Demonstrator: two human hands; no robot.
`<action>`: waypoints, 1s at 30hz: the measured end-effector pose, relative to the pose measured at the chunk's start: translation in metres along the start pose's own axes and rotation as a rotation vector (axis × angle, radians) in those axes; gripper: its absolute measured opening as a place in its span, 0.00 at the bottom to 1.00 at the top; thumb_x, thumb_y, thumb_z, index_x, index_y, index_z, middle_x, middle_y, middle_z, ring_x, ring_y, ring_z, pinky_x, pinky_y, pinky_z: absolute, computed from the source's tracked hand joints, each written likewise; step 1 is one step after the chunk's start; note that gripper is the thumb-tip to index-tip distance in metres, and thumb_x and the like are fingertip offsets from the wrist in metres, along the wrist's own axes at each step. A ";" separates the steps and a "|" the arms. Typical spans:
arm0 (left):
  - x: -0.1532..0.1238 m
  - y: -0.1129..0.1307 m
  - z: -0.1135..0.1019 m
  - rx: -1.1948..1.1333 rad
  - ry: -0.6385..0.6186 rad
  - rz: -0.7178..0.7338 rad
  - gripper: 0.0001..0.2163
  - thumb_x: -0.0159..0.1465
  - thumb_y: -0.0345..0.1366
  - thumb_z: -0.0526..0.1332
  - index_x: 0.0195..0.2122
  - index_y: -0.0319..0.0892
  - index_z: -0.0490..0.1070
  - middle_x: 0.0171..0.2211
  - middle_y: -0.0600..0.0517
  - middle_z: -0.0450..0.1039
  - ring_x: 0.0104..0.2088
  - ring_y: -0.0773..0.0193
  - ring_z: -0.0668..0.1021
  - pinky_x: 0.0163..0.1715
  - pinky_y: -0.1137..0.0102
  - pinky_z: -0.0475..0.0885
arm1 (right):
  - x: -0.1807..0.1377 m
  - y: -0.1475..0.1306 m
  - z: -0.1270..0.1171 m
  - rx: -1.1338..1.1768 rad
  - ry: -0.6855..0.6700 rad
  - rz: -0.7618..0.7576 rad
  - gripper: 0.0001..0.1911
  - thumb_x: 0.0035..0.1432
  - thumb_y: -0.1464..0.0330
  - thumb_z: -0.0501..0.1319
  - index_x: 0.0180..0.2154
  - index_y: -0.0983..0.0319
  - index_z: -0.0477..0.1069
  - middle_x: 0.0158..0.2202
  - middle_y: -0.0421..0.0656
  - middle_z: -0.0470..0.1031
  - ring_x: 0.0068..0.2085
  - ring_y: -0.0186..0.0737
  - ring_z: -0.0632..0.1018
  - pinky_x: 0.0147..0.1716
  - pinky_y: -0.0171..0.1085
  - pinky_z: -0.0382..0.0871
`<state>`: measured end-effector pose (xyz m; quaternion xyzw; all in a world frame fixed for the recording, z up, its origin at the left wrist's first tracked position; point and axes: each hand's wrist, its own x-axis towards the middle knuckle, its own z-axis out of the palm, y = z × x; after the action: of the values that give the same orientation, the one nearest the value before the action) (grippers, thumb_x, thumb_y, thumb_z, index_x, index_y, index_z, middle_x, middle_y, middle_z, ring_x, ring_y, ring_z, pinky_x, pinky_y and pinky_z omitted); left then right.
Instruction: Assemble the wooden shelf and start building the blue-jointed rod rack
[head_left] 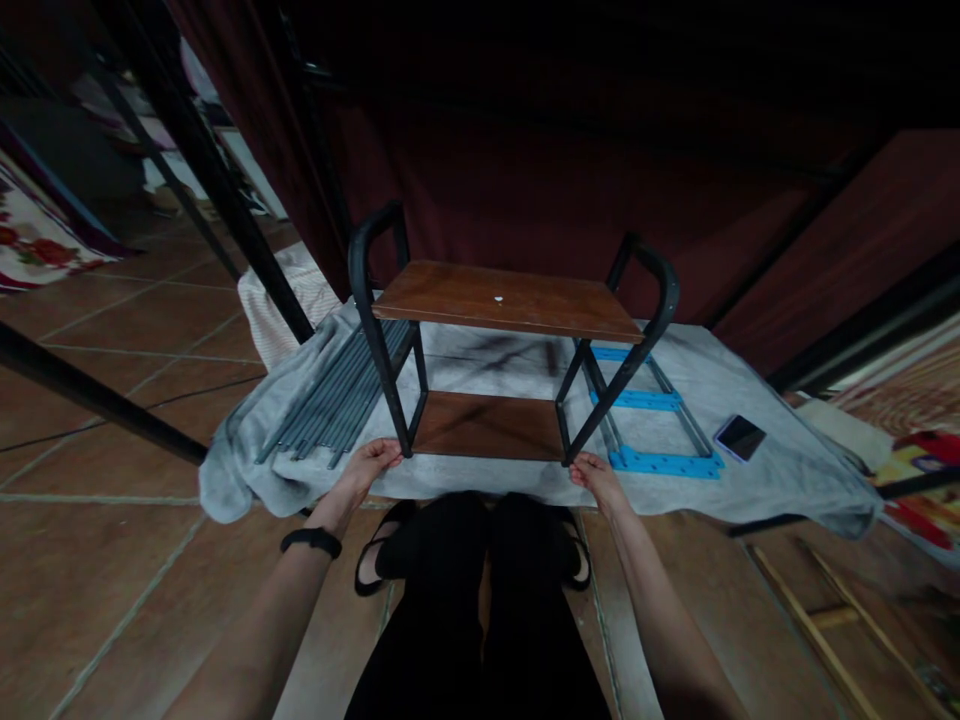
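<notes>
A small two-tier shelf rack stands upright on the cloth-covered table, with a brown wooden top board (pixel 510 297), a brown lower board (pixel 487 428) and black tube side frames (pixel 664 290). My left hand (pixel 375 462) pinches the foot of its left frame at the front corner. At the opposite front corner, my right hand (pixel 592 474) has its fingers closed around the foot of the right frame. A small white spot shows on the top board. The dark band on my left wrist is plain to see.
Several grey metal tubes (pixel 330 395) lie in a bundle left of the rack. Right of it rests a frame with blue plastic crosspieces (pixel 664 463), then a phone (pixel 740 438). Grey cloth (pixel 787 470) covers the table. Black poles (pixel 225 210) stand at the left; a wooden frame (pixel 832 615) is at lower right.
</notes>
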<state>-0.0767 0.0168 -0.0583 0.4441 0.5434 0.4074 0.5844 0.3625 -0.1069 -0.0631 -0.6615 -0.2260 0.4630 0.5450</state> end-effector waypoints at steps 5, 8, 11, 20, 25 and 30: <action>-0.002 -0.002 0.003 -0.040 0.016 0.029 0.25 0.37 0.50 0.78 0.31 0.38 0.77 0.29 0.49 0.78 0.31 0.64 0.77 0.37 0.69 0.72 | -0.004 -0.004 0.004 -0.079 -0.007 -0.018 0.12 0.46 0.61 0.69 0.27 0.59 0.69 0.24 0.39 0.75 0.23 0.32 0.74 0.28 0.33 0.72; -0.004 -0.001 0.004 -0.044 0.030 0.052 0.27 0.35 0.51 0.78 0.31 0.38 0.77 0.28 0.49 0.77 0.30 0.65 0.76 0.35 0.70 0.71 | -0.005 -0.005 0.007 -0.118 -0.003 -0.021 0.11 0.47 0.61 0.67 0.27 0.58 0.67 0.22 0.38 0.74 0.23 0.33 0.73 0.26 0.33 0.71; -0.007 0.001 0.006 -0.028 0.035 0.071 0.27 0.35 0.52 0.77 0.30 0.38 0.77 0.27 0.51 0.76 0.28 0.65 0.74 0.34 0.70 0.69 | -0.004 -0.004 0.008 -0.130 0.015 -0.050 0.11 0.47 0.59 0.65 0.28 0.57 0.67 0.21 0.36 0.73 0.22 0.34 0.72 0.24 0.33 0.70; -0.019 0.010 0.014 -0.011 0.079 0.097 0.25 0.37 0.53 0.76 0.27 0.40 0.75 0.26 0.51 0.74 0.29 0.64 0.73 0.34 0.69 0.69 | 0.002 0.010 0.005 -0.172 0.008 -0.143 0.14 0.46 0.54 0.63 0.29 0.55 0.65 0.22 0.37 0.73 0.23 0.36 0.73 0.23 0.35 0.68; -0.019 0.010 0.015 0.015 0.088 0.095 0.27 0.36 0.56 0.75 0.28 0.39 0.75 0.28 0.50 0.74 0.30 0.62 0.74 0.35 0.68 0.69 | 0.005 0.017 0.002 -0.160 -0.016 -0.184 0.15 0.47 0.53 0.63 0.30 0.55 0.66 0.24 0.37 0.74 0.24 0.37 0.72 0.24 0.35 0.68; -0.018 0.007 0.014 0.011 0.091 0.112 0.28 0.35 0.58 0.75 0.27 0.40 0.75 0.27 0.51 0.74 0.30 0.63 0.73 0.34 0.69 0.69 | 0.006 0.022 0.000 -0.182 -0.017 -0.225 0.17 0.47 0.51 0.63 0.30 0.55 0.66 0.24 0.38 0.73 0.24 0.37 0.72 0.24 0.35 0.68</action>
<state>-0.0643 0.0006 -0.0467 0.4583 0.5459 0.4561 0.5329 0.3609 -0.1084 -0.0861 -0.6748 -0.3443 0.3821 0.5293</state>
